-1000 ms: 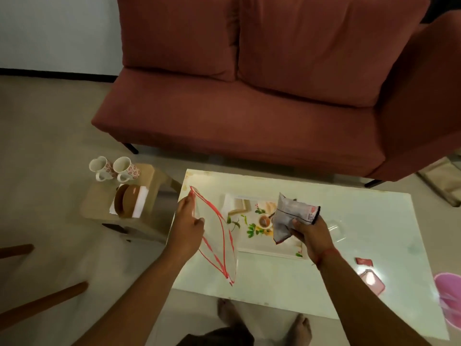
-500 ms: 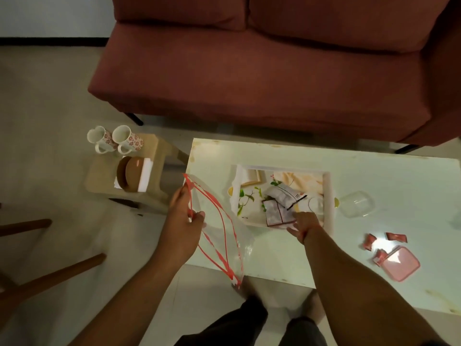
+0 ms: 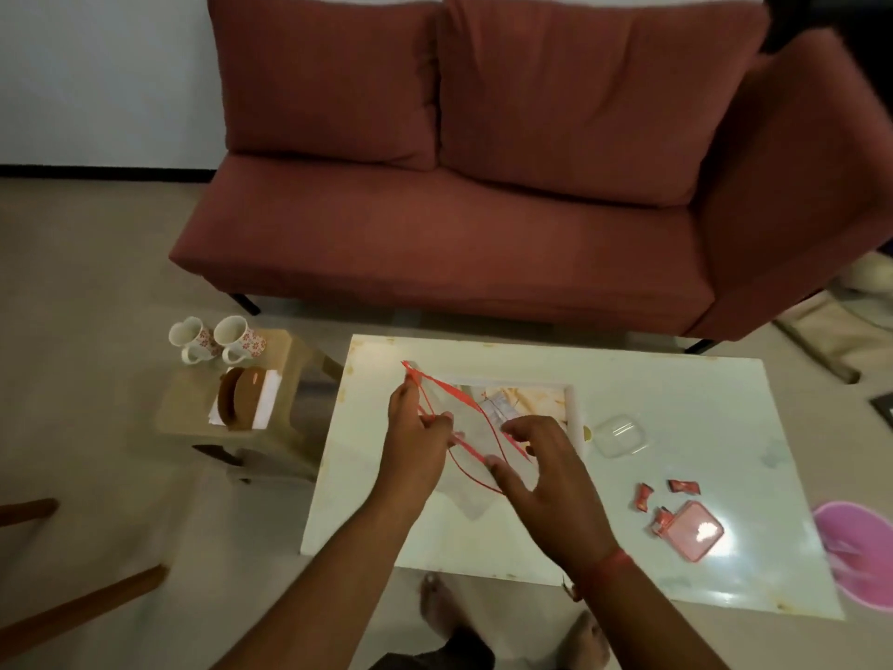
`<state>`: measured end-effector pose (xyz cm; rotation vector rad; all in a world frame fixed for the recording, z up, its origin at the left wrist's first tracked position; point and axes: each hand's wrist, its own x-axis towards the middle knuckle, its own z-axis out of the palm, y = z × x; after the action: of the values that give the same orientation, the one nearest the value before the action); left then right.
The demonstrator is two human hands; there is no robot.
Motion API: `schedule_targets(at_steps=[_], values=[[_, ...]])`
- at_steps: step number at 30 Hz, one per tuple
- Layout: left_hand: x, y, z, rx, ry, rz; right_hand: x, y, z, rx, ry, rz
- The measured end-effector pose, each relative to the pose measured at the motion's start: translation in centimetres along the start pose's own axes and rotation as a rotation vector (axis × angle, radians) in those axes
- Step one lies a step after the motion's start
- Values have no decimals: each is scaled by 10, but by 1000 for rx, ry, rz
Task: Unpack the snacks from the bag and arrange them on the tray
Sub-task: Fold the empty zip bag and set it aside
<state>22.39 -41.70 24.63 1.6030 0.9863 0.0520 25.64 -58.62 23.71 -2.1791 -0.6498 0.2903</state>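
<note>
Now the left hand (image 3: 410, 440) pinches the bag (image 3: 464, 442) rim, right hand (image 3: 536, 469) fingers spread wide.

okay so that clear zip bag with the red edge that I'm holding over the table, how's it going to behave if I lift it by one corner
The clear bag probably flops: its film already sags and creases below the left hand. It looks light, being thin and see-through with little visible inside. The mouth may gape or twist, since its red rim bows open between the left hand and right hand.

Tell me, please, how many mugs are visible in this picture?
2. Both mugs stand on the small wooden stool left of the table: one at the stool's far left corner, the other immediately right of it.
</note>
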Motion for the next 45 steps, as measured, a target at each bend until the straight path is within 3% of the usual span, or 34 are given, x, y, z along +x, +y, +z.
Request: schedule_targets(at_steps=[6, 9, 13, 17, 22, 24, 27, 31, 34, 37, 41, 45], values=[[-21, 43, 13, -232, 32, -21, -34, 13, -73, -408, 8, -147], [-35, 60, 22, -445, 6, -43, -45, 22, -105, -437, 63, -143], [-57, 76, 46, -454, -36, 6, -52, 29, -141, -395, 138, -154], [-74, 79, 66, -496, -60, 84, -64, 38, -178, -160, 161, -190], [-95, 62, 75, -547, 142, 302, -73, 37, -232, 108, 300, -193], [-99, 58, 81, -613, 147, 404, -69, 39, -251, 185, 345, -176], [-101, 58, 100, -626, -20, 410, -55, 43, -272, 453, 362, -121], [-110, 58, 130, -296, -419, 322, -29, 54, -288, 817, 360, -14], [-117, 62, 147, -323, -400, 287, -15, 68, -292, 864, 400, 51], [-120, 72, 152, -423, -290, 225, -13, 86, -292, 903, 280, 98], [-119, 87, 143, -400, -295, 211, -27, 103, -280, 700, -135, 163], [-116, 99, 131, -304, -311, 265, -34, 100, -262, 882, -197, 293]])
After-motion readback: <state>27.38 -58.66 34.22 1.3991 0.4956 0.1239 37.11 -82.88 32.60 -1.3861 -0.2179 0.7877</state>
